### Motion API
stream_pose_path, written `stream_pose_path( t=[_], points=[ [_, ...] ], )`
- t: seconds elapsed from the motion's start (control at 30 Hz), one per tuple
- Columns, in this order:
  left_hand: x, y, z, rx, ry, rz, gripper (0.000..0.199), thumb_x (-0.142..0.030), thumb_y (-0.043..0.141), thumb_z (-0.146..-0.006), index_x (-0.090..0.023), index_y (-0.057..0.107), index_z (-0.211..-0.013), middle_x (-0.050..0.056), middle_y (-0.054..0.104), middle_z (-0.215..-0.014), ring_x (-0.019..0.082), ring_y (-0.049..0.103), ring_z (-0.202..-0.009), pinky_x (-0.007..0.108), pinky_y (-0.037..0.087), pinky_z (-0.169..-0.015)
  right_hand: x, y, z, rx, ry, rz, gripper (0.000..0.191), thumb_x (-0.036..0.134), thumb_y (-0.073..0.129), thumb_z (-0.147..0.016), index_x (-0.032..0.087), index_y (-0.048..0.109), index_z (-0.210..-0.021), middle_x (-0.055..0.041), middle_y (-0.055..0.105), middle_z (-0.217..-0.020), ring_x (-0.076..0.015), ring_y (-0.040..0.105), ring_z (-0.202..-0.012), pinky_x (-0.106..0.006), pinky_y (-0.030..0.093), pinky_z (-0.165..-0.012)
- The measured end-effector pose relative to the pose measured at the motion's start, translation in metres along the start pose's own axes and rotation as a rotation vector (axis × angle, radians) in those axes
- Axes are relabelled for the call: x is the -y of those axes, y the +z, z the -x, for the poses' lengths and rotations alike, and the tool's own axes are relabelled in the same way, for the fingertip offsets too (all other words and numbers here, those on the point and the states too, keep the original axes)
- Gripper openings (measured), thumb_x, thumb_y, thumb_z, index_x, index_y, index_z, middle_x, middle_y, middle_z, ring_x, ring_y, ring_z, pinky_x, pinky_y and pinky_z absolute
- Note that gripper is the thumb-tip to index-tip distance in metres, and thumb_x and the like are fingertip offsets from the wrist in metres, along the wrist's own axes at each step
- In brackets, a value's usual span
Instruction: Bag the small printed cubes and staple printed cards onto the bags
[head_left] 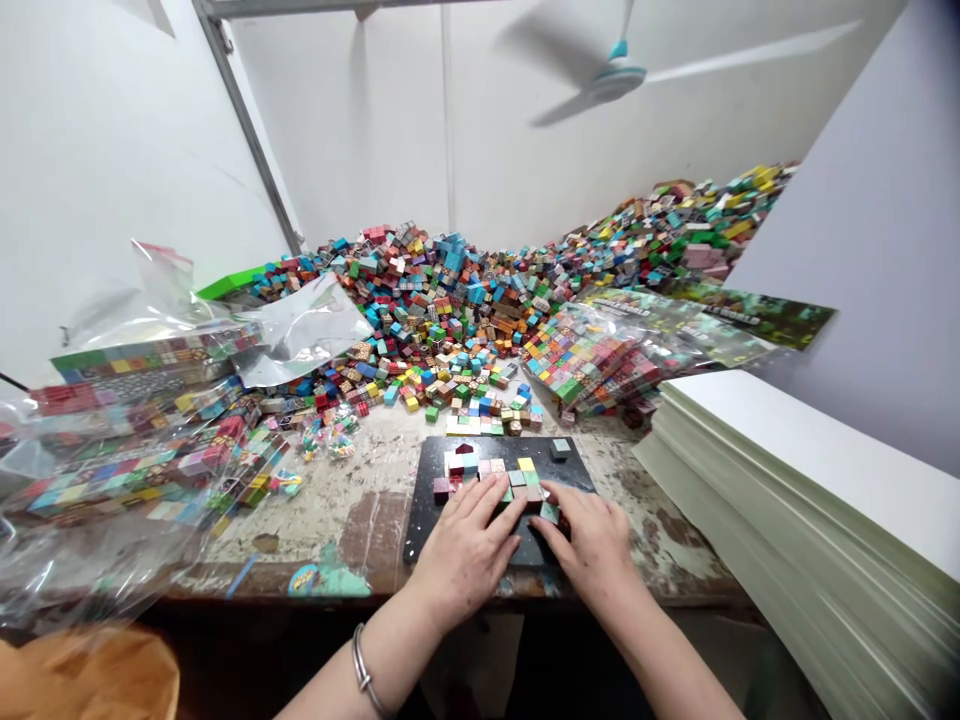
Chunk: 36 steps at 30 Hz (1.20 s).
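Observation:
A black speckled board [427, 535] lies at the table's front edge with several small coloured cubes on it. My left hand [469, 545] rests over the board, fingers stretched out, the fingertips touching a group of cubes [517, 480]. With thumb and index finger, my right hand [596, 540] grips a pale green cube [550, 512] at the right end of that group. A maroon cube [441, 488] sits on the board's left side. Alone near the far right corner stands a grey-green cube [560, 449]. My left fingers partly hide the cubes beneath them.
Behind the board rises a big heap of coloured cubes [450, 290]. Clear bags of cubes [150, 430] crowd the left side. More packed cubes [585, 350] lie at the back right. A tall stack of white sheets [810, 450] stands at the right. A fan [619, 80] hangs above.

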<state>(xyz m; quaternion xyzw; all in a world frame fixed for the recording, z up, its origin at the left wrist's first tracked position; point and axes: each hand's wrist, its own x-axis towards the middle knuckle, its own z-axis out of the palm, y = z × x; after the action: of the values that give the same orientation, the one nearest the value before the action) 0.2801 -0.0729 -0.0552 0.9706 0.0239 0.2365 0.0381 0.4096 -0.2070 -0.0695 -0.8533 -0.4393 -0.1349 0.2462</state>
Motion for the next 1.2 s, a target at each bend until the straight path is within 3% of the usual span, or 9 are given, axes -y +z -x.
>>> stream_pose_path(
  t=[0.13,0.4,0.83,1.0,1.1,1.2],
  points=[
    [0.000,-0.001,0.000,0.005,-0.014,0.015,0.042,-0.035,0.041,-0.089,-0.027,0.038,-0.131,0.005,0.039,-0.138,0.022,0.034,-0.128,0.041,0.032,-0.104,-0.011,0.006,0.006,0.009,0.025,-0.027,0.044,0.048,0.057,-0.071,0.023,0.054,-0.108,-0.0073,0.066,-0.096,-0.0260,0.059,-0.087,-0.040,0.035,-0.078],
    [-0.001,-0.003,0.000,0.030,-0.011,0.020,0.045,-0.032,0.042,-0.089,-0.025,0.035,-0.133,0.007,0.039,-0.138,0.023,0.031,-0.130,0.042,0.032,-0.104,-0.011,-0.018,0.012,0.059,0.006,-0.023,0.018,0.036,0.053,-0.079,0.026,0.059,-0.094,-0.0034,0.065,-0.093,-0.0231,0.058,-0.088,-0.037,0.033,-0.074],
    [-0.002,0.002,-0.003,-0.022,0.014,-0.036,0.045,-0.032,0.042,-0.089,-0.018,0.038,-0.131,0.007,0.036,-0.140,0.023,0.026,-0.132,0.040,0.030,-0.105,-0.011,-0.020,0.011,0.052,-0.041,-0.032,0.025,0.040,0.049,-0.082,0.025,0.061,-0.098,-0.0037,0.066,-0.094,-0.0221,0.058,-0.088,-0.038,0.036,-0.077],
    [-0.005,0.008,-0.011,0.012,0.042,-0.063,0.050,-0.040,0.037,-0.090,-0.016,0.035,-0.133,0.005,0.036,-0.140,0.023,0.026,-0.132,0.037,0.030,-0.105,-0.015,-0.023,-0.012,0.077,-0.039,-0.054,0.031,0.026,0.036,-0.088,0.020,0.059,-0.107,-0.0063,0.064,-0.102,-0.0210,0.056,-0.094,-0.036,0.038,-0.080],
    [-0.007,0.013,-0.013,0.015,0.048,-0.084,0.053,-0.045,0.034,-0.090,-0.016,0.033,-0.135,0.004,0.037,-0.139,0.022,0.028,-0.131,0.036,0.028,-0.106,-0.012,-0.025,-0.036,0.179,-0.040,0.030,0.040,0.015,0.034,-0.085,0.025,0.056,-0.117,-0.0061,0.063,-0.104,-0.0226,0.055,-0.094,-0.038,0.037,-0.078],
    [-0.007,0.017,-0.012,-0.007,0.038,-0.098,0.053,-0.047,0.032,-0.090,-0.017,0.034,-0.134,0.003,0.039,-0.139,0.020,0.029,-0.131,0.035,0.025,-0.107,-0.003,-0.024,-0.058,0.274,-0.071,0.078,0.042,0.015,0.033,-0.085,0.029,0.056,-0.118,-0.0062,0.062,-0.105,-0.0244,0.054,-0.093,-0.041,0.035,-0.079]
  ],
)
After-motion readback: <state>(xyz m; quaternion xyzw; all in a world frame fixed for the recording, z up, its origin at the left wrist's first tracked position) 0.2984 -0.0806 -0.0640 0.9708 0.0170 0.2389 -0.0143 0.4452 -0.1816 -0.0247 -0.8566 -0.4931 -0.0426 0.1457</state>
